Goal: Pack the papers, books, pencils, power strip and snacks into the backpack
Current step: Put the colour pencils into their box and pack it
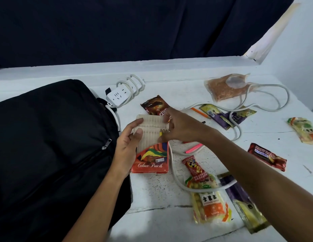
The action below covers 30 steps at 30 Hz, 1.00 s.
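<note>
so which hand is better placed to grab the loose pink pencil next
Right, probably. The right hand is only pinching at the tray top of the colour pencil box, and the pink pencil lies just below its wrist. The left hand grips the box, on the backpack side.

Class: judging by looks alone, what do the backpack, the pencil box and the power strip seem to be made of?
Backpack: matte black woven fabric, probably; it sags and creases, with a metal-looking zipper pull.
Pencil box: thin printed cardboard, apparently; worn corners.
Power strip: smooth white hard plastic, likely, with a rubbery-looking cable.
</note>
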Each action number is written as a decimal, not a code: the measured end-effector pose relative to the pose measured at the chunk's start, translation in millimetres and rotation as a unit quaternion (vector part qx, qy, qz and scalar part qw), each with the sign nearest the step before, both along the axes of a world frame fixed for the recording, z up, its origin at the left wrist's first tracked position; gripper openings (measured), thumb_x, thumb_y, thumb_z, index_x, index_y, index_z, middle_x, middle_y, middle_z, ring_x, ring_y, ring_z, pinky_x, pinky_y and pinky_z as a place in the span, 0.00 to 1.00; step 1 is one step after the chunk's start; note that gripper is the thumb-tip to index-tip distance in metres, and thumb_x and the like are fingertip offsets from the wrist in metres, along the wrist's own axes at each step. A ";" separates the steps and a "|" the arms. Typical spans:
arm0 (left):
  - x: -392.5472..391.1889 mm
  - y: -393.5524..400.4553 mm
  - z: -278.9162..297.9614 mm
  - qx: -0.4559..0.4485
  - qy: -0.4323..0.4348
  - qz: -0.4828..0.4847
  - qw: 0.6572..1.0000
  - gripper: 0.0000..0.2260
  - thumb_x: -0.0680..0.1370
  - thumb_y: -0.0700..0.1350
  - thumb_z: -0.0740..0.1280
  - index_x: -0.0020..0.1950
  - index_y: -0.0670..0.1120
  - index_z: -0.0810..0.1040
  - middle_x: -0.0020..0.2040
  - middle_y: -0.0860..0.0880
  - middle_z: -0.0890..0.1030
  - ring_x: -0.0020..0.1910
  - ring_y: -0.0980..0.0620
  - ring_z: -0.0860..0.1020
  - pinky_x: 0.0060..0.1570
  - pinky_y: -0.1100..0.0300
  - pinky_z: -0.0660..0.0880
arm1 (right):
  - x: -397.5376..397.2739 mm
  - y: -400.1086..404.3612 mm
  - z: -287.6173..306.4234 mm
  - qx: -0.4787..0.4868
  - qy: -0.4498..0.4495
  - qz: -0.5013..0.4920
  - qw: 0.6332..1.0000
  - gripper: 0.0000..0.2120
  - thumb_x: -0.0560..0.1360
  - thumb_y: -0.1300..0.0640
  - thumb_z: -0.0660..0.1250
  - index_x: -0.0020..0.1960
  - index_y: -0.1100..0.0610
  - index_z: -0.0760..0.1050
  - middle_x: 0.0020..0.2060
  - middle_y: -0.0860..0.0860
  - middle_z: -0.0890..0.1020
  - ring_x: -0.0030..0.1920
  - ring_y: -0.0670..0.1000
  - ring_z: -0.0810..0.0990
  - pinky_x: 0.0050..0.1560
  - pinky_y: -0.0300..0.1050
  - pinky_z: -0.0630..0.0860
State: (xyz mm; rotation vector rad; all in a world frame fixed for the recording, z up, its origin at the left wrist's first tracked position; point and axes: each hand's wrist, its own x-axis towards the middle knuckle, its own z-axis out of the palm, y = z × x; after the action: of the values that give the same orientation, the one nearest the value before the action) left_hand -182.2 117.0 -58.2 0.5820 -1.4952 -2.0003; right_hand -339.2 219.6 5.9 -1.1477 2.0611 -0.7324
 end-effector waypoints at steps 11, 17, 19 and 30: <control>-3.4 2.6 -0.1 0.001 -0.017 0.010 1.000 0.14 0.73 0.48 0.63 0.58 0.50 0.77 0.46 0.55 0.85 0.50 0.48 0.81 0.46 0.52 0.80 | -47.8 32.7 -16.0 0.217 0.122 0.111 0.962 0.07 0.68 0.65 0.74 0.39 0.54 0.81 0.33 0.40 0.77 0.37 0.40 0.74 0.36 0.36 0.67; -3.4 2.9 -1.4 -0.008 -0.023 0.008 1.000 0.14 0.74 0.48 0.63 0.58 0.50 0.76 0.47 0.57 0.85 0.49 0.50 0.83 0.44 0.54 0.81 | -51.3 32.4 -31.7 0.196 0.158 0.128 0.959 0.07 0.69 0.67 0.68 0.43 0.59 0.83 0.43 0.55 0.84 0.42 0.54 0.81 0.40 0.46 0.73; -3.5 2.6 -1.5 -0.010 -0.023 0.009 1.000 0.14 0.74 0.48 0.63 0.58 0.50 0.76 0.47 0.58 0.85 0.48 0.51 0.83 0.42 0.55 0.82 | -50.4 32.7 -35.5 0.192 0.183 0.140 0.954 0.07 0.71 0.66 0.67 0.42 0.58 0.82 0.44 0.56 0.84 0.45 0.57 0.82 0.39 0.48 0.75; -3.4 0.6 -5.5 -0.021 -0.015 0.005 1.000 0.16 0.74 0.48 0.63 0.60 0.47 0.75 0.48 0.57 0.85 0.48 0.53 0.83 0.40 0.59 0.81 | -48.9 29.4 -26.1 0.042 0.212 0.071 0.974 0.05 0.76 0.59 0.66 0.45 0.50 0.78 0.42 0.45 0.78 0.43 0.49 0.78 0.48 0.52 0.77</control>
State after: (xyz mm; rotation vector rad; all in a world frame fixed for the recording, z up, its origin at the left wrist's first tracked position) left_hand -185.6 117.6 -63.7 0.6049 -1.5447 -1.9557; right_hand -388.1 249.0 -20.2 -1.4851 2.2947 -0.3464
